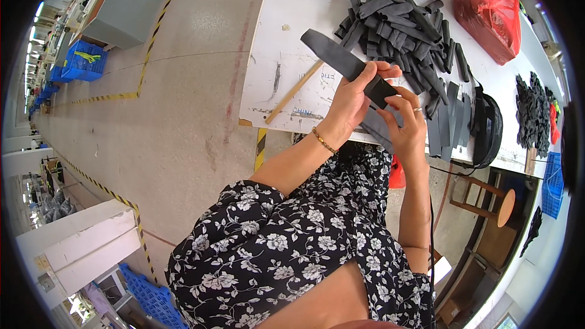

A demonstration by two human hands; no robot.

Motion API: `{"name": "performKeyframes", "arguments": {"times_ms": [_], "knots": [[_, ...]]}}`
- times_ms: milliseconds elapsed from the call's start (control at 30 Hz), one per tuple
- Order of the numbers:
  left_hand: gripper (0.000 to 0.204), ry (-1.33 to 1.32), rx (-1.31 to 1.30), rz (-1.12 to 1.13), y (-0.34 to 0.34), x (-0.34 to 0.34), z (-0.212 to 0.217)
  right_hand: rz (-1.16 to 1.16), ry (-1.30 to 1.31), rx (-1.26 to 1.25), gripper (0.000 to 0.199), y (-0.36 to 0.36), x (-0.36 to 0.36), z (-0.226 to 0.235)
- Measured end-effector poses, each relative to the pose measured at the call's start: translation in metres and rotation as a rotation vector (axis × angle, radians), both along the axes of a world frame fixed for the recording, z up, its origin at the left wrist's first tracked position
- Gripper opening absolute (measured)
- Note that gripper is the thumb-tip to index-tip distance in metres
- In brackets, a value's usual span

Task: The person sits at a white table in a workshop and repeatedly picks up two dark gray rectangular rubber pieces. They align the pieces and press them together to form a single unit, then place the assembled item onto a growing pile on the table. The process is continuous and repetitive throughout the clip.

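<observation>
Your left hand (pixel 353 100) grips a long dark grey strip (pixel 341 58) around its middle, thumb on top, held above the near edge of the white counter (pixel 280 67). The strip's long axis runs diagonally: its free end points up and to your left over the counter, its lower end runs down toward your right. Your right hand (pixel 407 123) pinches that lower section, fingers closed on it. Below your hands the strip's end is hidden, so its full length cannot be told. A wooden stick (pixel 292 92) lies just beside it; a pile of grey strips (pixel 396 24) lies beyond.
</observation>
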State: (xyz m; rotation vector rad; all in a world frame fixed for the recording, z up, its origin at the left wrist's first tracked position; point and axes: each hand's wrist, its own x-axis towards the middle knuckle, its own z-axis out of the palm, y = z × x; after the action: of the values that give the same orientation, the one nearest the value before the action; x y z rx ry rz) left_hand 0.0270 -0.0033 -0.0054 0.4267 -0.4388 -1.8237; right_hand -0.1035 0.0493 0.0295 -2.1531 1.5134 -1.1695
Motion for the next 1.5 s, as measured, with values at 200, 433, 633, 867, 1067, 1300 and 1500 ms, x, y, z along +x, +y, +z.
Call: {"name": "performKeyframes", "arguments": {"times_ms": [200,433,633,867,1067,1300,1500], "knots": [[0.029,0.078,-0.004,-0.005,0.006,-0.011,-0.002,0.021,-0.022,-0.088,0.013,-0.006,-0.008,-0.021],[0.035,0.154,0.036,0.072,0.006,0.002,0.0,-0.015,-0.074,0.003,0.01,-0.005,0.0,-0.025],[0.033,0.156,-0.014,0.241,-0.004,0.004,0.003,-0.045,-0.161,0.042,0.009,-0.008,0.005,-0.02],[0.033,0.166,0.019,0.223,0.003,0.0,0.008,-0.033,-0.218,0.076,0.008,-0.011,0.005,-0.02],[0.03,0.161,-0.004,0.217,0.002,0.001,0.005,-0.023,-0.267,0.12,0.007,-0.012,0.005,-0.02],[0.03,0.156,-0.014,0.2,0.003,0.002,0.006,-0.009,-0.272,0.144,0.006,-0.015,0.002,-0.021],[0.036,0.106,-0.071,0.243,-0.002,0.001,0.005,-0.06,-0.479,0.296,0.013,-0.014,0.014,-0.024]]}}
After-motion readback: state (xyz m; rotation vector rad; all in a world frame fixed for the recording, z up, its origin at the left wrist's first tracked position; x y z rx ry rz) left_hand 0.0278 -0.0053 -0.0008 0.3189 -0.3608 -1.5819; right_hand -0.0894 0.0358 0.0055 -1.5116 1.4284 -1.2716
